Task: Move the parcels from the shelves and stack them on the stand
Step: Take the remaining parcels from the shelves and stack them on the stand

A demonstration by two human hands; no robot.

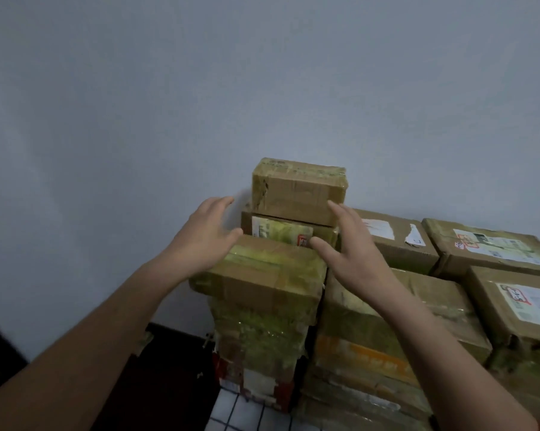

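Flanking the top parcel (pixel 296 191) with my left hand (pixel 205 234) and right hand (pixel 355 247) — fingers spread, gripping nothing, parcel resting atop a labelled parcel (pixel 281 233), grey wall (pixel 262 73) behind

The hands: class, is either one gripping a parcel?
No: the left hand and right hand both have open, spread fingers beside the top parcel, curled round nothing.

A small taped cardboard parcel (pixel 298 191) sat atop a labelled cardboard box (pixel 281 233), behind a tape-wrapped carton (pixel 268 275); flat cartons (pixel 396 241) lay to my right.
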